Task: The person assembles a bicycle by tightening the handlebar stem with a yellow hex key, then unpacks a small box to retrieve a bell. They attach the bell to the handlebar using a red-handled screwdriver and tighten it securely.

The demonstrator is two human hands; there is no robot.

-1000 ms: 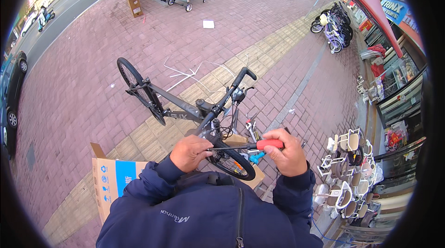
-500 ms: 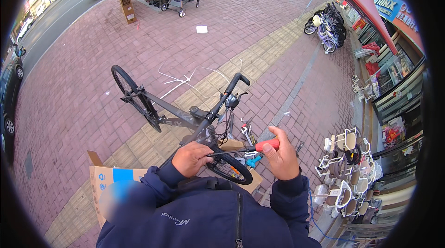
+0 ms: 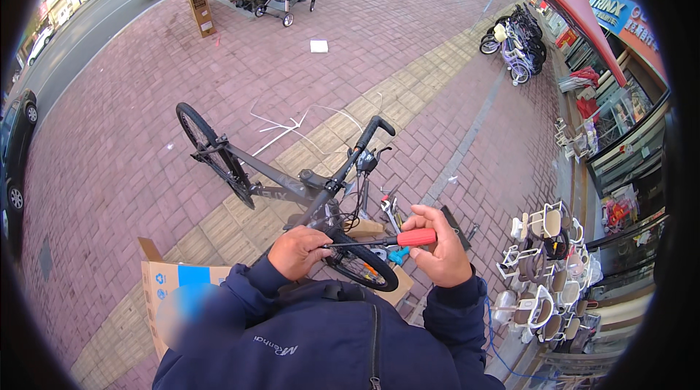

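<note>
Between my two hands lies a screwdriver [image 3: 416, 238] with a red handle and a dark shaft, nearly level. My right hand [image 3: 446, 255] has its thumb and fingers round the handle. At the shaft's far end, my left hand [image 3: 295, 253] is closed in a pinch; the tip and anything else in those fingers are hidden. Just beyond stands a dark bicycle [image 3: 273, 175], its handlebar [image 3: 350, 164] running away from me and its front wheel [image 3: 375, 270] near my body, below the shaft.
Wrenches [image 3: 391, 211] and a teal tool [image 3: 398, 256] lie on the paving beyond my right hand. An opened cardboard box [image 3: 182, 273] is at my left. White straps [image 3: 292, 126] lie past the bicycle. White child seats [image 3: 543, 273] crowd the right side, by the shopfront.
The screwdriver handle has moved slightly left and nearer to me. My right fingers have curled further round it, uncovering a dark flat object behind. My left hand stays nearly in place.
</note>
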